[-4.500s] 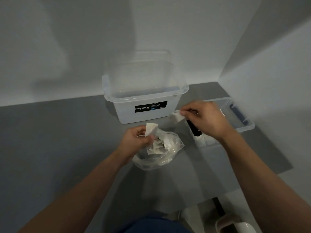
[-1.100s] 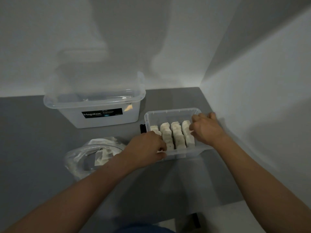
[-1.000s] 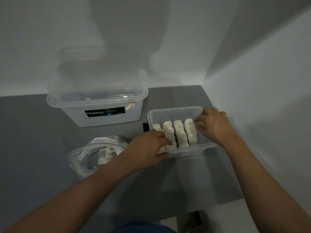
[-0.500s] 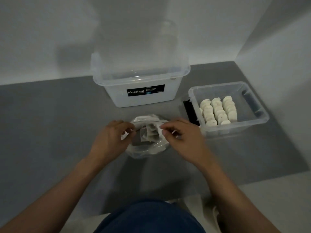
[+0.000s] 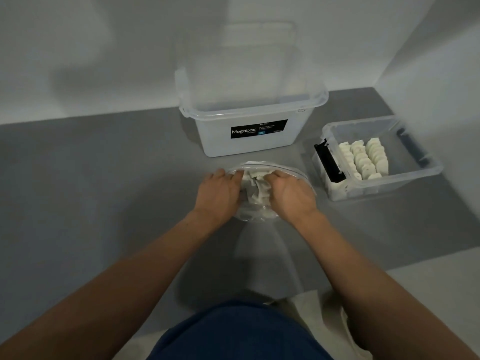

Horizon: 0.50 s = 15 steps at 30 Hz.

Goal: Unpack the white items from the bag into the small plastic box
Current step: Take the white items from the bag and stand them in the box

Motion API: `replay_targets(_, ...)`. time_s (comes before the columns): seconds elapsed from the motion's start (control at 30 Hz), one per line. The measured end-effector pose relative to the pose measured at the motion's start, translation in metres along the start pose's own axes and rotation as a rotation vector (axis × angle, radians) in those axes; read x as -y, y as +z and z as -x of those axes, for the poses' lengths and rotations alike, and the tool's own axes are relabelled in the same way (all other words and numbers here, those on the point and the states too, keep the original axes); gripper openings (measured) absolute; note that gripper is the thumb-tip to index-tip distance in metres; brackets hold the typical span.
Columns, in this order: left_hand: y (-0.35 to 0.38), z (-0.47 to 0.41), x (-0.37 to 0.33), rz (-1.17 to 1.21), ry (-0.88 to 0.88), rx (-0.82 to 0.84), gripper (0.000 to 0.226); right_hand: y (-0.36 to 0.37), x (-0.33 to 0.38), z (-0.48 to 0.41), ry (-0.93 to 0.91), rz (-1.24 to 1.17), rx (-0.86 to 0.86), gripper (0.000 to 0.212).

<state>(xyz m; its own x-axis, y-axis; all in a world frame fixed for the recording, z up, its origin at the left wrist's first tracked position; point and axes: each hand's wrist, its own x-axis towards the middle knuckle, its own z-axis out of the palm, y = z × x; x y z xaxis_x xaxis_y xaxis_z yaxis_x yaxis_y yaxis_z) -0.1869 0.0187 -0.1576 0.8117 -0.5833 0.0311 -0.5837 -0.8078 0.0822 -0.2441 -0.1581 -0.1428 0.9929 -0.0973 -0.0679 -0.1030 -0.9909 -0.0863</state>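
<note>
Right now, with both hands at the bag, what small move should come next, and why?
Probably pinch one white piece with the right hand and lift it out. The left hand holds the bag open, pieces lie inside, and the small box to the right has room beside its rows.

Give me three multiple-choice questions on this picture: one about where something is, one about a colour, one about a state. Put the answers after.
1. Where is the small plastic box relative to the bag?
A) to its left B) to its right C) underneath it
2. What colour is the label on the large box?
A) red B) black C) yellow
3. What state is the bag in?
A) tied shut B) flat and empty C) open, with white items inside

Answers:
1 B: it stands to the right of the bag.
2 B: the label is black with white lettering.
3 C: the left hand and right hand hold its mouth, and the items show between them.
</note>
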Motion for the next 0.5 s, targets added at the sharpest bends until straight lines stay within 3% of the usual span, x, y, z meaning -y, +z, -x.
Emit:
replay_targets(0.1,-0.006,-0.006,0.004,-0.037,0.023,-0.002,0.053,-0.010,0.005,-0.009,0.012,-0.036,0.003,0.042)
replay_targets(0.27,0.001,-0.011,0.012,-0.071,0.199,0.062,0.038,-0.012,0.015,-0.021,0.033,-0.018,0.052,0.047)
replay_targets(0.5,0.011,-0.015,0.019,0.009,0.085,0.098,0.051,-0.010,0.018,-0.038,0.002,-0.006,0.131,0.039)
